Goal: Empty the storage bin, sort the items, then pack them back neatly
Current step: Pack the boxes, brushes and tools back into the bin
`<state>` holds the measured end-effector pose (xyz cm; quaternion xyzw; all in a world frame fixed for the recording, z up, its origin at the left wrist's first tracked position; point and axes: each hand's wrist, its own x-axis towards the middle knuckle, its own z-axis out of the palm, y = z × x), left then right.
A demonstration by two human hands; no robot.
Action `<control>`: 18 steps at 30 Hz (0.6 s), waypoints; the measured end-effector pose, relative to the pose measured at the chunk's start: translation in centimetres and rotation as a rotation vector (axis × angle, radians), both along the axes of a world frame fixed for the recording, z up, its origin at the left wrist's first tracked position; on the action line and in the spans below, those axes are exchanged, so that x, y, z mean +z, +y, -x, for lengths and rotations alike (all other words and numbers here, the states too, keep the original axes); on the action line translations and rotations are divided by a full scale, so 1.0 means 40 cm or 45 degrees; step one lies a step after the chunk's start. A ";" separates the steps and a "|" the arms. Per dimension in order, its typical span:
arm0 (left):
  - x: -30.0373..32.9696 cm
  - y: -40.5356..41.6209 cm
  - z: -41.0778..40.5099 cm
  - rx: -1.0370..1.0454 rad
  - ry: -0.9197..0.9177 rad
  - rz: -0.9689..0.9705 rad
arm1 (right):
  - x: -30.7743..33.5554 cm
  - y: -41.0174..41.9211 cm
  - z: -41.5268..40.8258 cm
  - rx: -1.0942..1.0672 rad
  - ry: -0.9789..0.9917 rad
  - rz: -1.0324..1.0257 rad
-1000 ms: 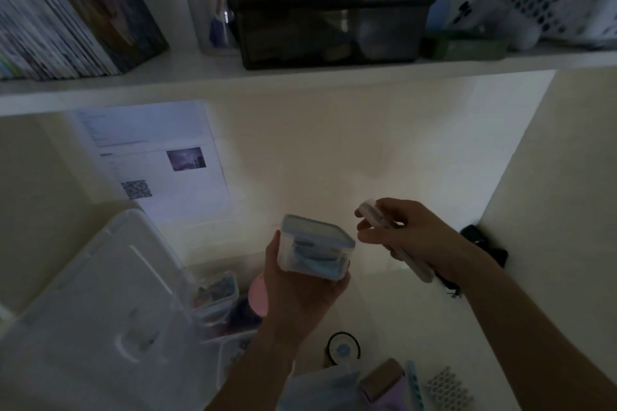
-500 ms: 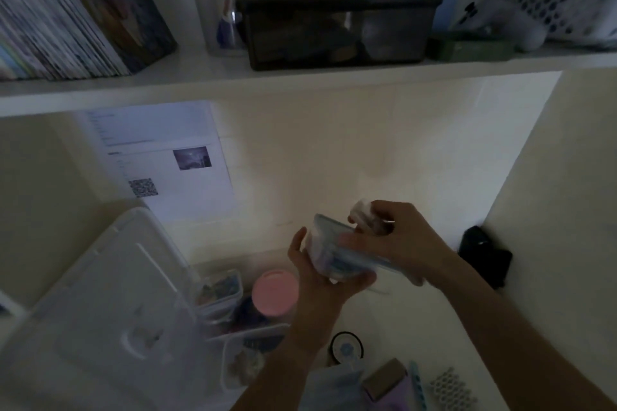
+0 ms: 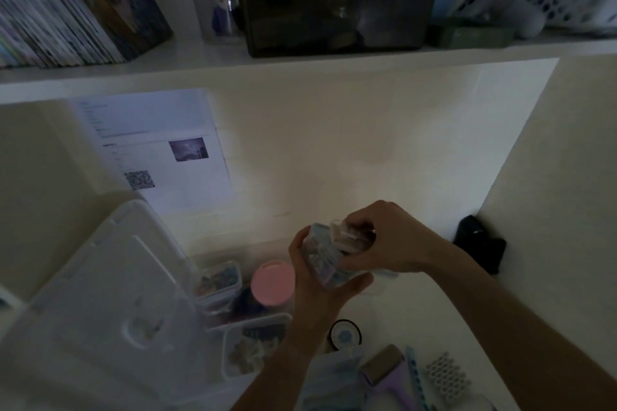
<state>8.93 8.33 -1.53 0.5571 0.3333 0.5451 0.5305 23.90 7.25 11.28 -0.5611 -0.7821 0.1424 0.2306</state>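
Observation:
My left hand [image 3: 314,284] grips a small clear box with a bluish lid [image 3: 320,259] from below, tilted on its side above the desk. My right hand [image 3: 390,240] closes over the box's right end, with a pale stick [image 3: 347,236] pinned under its fingers against the box. Left of my hands stands the clear storage bin [image 3: 230,252], its white lid [image 3: 100,294] propped open. Inside the bin I see a pink-lidded jar [image 3: 273,282], a small box of colourful bits [image 3: 217,279] and another clear box [image 3: 253,347].
On the desk near me lie a tape roll [image 3: 345,335], a purple tool [image 3: 387,375], a white honeycomb piece [image 3: 447,374] and blue packets. A black object [image 3: 480,243] sits in the right corner. The shelf [image 3: 300,62] overhead carries books and a dark bin.
My right hand, holding the pale stick, has come left onto the small box. The box has tipped from upright onto its side and both hands have moved slightly right.

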 end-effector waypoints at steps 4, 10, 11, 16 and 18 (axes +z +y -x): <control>-0.031 -0.004 0.019 0.030 -0.030 0.090 | 0.044 0.020 -0.017 -0.145 -0.103 -0.088; -0.029 -0.003 0.049 0.046 -0.011 0.083 | -0.008 0.016 -0.034 -0.664 -0.201 -0.757; -0.030 -0.003 0.053 0.022 -0.017 0.088 | -0.021 0.010 -0.035 -0.728 -0.178 -0.820; -0.044 -0.002 0.062 -0.024 0.107 0.117 | -0.064 0.015 -0.048 -1.071 0.670 -0.575; -0.050 -0.003 0.059 -0.056 0.132 0.121 | -0.083 0.018 -0.041 -1.132 1.233 -0.484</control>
